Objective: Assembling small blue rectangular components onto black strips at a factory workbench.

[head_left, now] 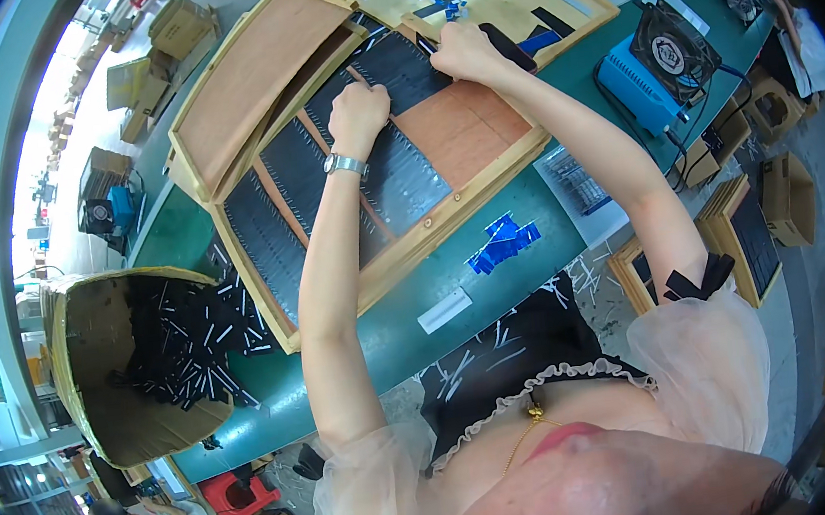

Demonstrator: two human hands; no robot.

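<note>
A wooden-framed tray (394, 271) lies on the green table, with rows of thin black strips (410, 182) on its brown board. My left hand (359, 120) is closed over the middle rows, its fingertips down among the strips; what they pinch, if anything, is hidden. Toward the tray's far right edge, my right hand (467, 52) is also closed, with a small dark piece showing by its fingertips, too small to name. Bare brown board (466, 141) shows at the tray's right part. A second framed board (253, 83) rests tilted on the tray's left side.
A cardboard box (89, 382) spilling black strips stands at the left. Blue film pieces (506, 242) and a white block (445, 310) lie near the front edge. At the far right are a framed board (592, 5) with scraps and a blue device (638, 83) with a black fan.
</note>
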